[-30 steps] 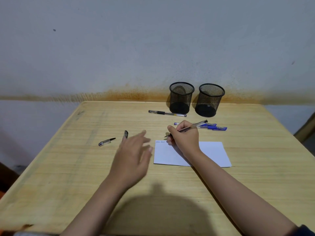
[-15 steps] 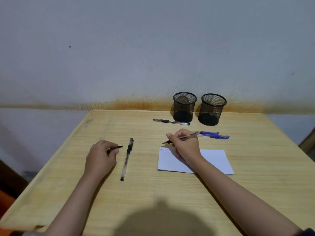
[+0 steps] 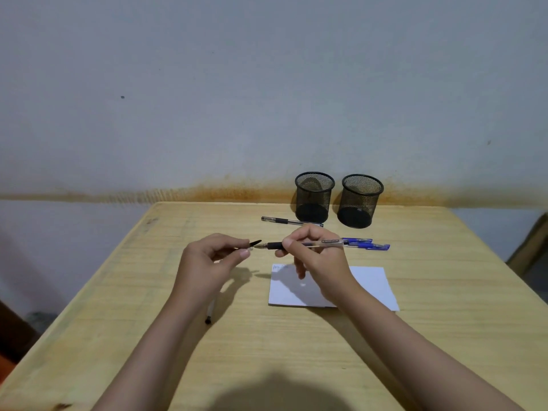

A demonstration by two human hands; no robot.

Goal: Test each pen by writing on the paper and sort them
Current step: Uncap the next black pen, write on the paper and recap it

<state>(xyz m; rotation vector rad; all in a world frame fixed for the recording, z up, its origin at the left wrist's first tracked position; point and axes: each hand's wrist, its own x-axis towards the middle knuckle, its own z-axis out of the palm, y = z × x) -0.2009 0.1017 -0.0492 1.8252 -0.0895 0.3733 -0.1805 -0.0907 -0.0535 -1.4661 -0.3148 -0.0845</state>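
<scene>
Capping the tested pen (image 3: 308,244) is the step we judge to be in hand: our right hand (image 3: 315,256) grips its clear barrel level above the surface (image 3: 444,336), nib pointing left, while our left hand (image 3: 212,258) pinches the black cap (image 3: 255,244) just off the nib. To do it well, we line cap and nib on one axis, keep the right hand steady, and slide the cap on straight. The paper (image 3: 370,289) lies under our right wrist, faint marks at its top left corner. Two mesh cups (image 3: 314,197) stand at the back, apparently empty, with a black pen (image 3: 292,222) before them and blue pens (image 3: 367,244) beside. Another pen (image 3: 210,314) lies partly hidden under our left forearm.
</scene>
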